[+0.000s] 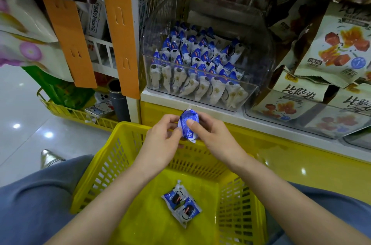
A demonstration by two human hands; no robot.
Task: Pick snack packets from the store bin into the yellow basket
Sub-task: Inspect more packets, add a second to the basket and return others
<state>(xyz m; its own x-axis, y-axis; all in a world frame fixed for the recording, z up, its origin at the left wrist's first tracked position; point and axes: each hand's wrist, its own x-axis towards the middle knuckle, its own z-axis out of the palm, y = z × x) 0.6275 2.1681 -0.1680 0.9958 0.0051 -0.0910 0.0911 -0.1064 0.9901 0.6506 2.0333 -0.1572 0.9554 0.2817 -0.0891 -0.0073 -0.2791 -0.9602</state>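
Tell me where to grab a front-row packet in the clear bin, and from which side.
Pinch the blue top end, coming down from above. The front-row packets stand upright, packed tight side by side, and the clear bin's front wall covers their white bodies, so only the tops look free.

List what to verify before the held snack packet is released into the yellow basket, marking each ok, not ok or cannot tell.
1. Grip: left hand and right hand both pinch the held packet: ok.
2. The held packet is past the far rim, over the yellow basket opening: cannot tell.
3. Free floor beside the dropped packets: ok.
4. Wrapper intact: cannot tell.
5. The clear bin is stocked for the next pick: ok.
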